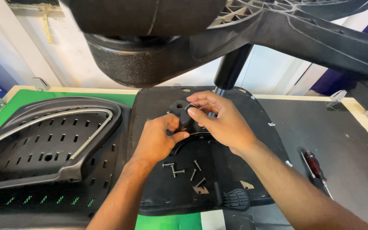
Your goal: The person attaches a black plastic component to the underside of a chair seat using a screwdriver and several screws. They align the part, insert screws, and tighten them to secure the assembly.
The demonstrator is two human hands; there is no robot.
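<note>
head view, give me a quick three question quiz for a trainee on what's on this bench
1. True or false: the loose metal screws lie on the black upturned seat pad.
2. Which lies nearest the person's right forearm? A) the red-handled screwdriver B) the black slotted plastic backrest shell C) the white wall clip
3. Fill in: both the left hand and the right hand grip a small ____ plastic part.

Key: 1 true; 2 A; 3 black
</note>
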